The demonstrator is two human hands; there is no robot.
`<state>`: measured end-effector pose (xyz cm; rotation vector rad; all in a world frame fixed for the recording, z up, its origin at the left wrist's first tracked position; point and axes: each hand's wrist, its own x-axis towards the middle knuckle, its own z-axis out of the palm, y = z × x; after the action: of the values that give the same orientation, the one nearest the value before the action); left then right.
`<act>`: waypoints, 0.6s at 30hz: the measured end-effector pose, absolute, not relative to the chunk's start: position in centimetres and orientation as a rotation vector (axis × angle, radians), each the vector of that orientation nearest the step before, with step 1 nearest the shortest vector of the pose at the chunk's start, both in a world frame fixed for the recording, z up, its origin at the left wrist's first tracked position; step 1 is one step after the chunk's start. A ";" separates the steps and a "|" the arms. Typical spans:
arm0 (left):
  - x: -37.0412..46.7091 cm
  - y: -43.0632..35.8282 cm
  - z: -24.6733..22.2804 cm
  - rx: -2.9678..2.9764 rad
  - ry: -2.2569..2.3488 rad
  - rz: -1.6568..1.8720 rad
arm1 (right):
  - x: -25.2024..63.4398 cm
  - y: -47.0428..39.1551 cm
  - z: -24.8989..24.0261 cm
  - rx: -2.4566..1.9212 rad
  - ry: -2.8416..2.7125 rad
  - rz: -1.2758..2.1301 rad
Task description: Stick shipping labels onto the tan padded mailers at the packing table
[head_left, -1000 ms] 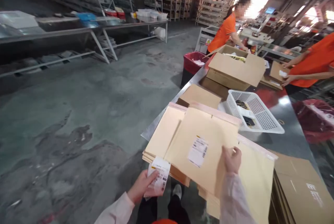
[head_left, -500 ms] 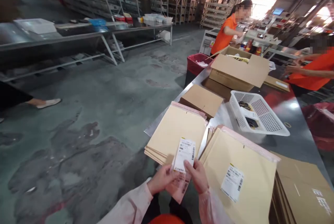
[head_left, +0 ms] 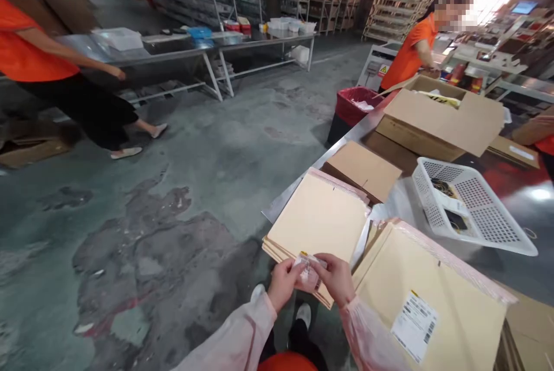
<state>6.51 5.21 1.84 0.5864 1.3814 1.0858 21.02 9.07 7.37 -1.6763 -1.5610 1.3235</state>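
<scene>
A white shipping label [head_left: 308,274], bent and partly covered by fingers, is pinched between my hands. My left hand [head_left: 283,283] grips its left side, my right hand [head_left: 339,278] its right. Both are over the near edge of a stack of cream mailer envelopes [head_left: 320,215] with pinkish flap strips. To the right lies a second stack of cream envelopes [head_left: 433,267]. Its top envelope bears a printed shipping label [head_left: 415,326], stuck on at an angle.
Beyond the envelopes stand a brown carton [head_left: 363,168], a large open box [head_left: 445,111] and a white perforated basket [head_left: 489,215] holding small items. A red-lined bin [head_left: 355,108] stands past the table. One person [head_left: 56,59] walks at left; another [head_left: 415,48] works behind the box.
My view has swung left, so the table appears farther right. The label, flat before, is now bent between my fingers, and my right hand has closed over its top. The walking person has come further into view.
</scene>
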 end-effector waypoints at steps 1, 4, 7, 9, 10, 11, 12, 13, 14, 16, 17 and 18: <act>6.6 5.5 1.4 0.570 1.403 1.102 | 21.0 9.2 7.0 -1.690 -1.555 1.302; 6.2 6.6 -0.3 0.514 1.283 1.095 | 21.2 11.1 5.5 -1.660 -1.588 1.210; 4.9 7.0 -2.4 0.481 1.097 0.881 | 21.4 15.8 3.8 -1.729 -1.629 1.017; 3.7 6.3 -4.1 0.491 1.062 0.748 | 21.2 19.7 2.6 -1.876 -1.617 0.851; 3.0 5.5 -5.1 0.498 1.067 0.704 | 21.1 21.4 2.1 -1.947 -1.608 0.783; 2.4 4.4 -6.1 0.502 1.070 0.682 | 20.9 22.9 1.6 -2.003 -1.601 0.732; 1.8 3.1 -7.1 0.496 1.080 0.664 | 20.9 24.0 1.1 -2.037 -1.603 0.700; 1.3 1.5 -8.1 0.485 1.090 0.648 | 20.9 24.7 0.8 -2.049 -1.610 0.674; 0.7 -0.2 -9.0 0.468 1.091 0.645 | 21.1 25.0 0.6 -2.063 -1.616 0.631; -0.4 -3.4 -10.4 0.440 1.111 0.647 | 22.2 24.5 0.4 -2.155 -1.575 0.491; -0.9 -4.8 -10.7 0.420 1.129 0.647 | 23.0 23.9 0.4 -2.243 -1.522 0.434; -1.4 -5.7 -10.8 0.402 1.148 0.646 | 24.0 23.2 0.5 -2.347 -1.450 0.407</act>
<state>-1.42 -5.74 -10.78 0.4019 1.1485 0.6461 23.96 23.24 0.45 -2.3471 -1.4503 0.4067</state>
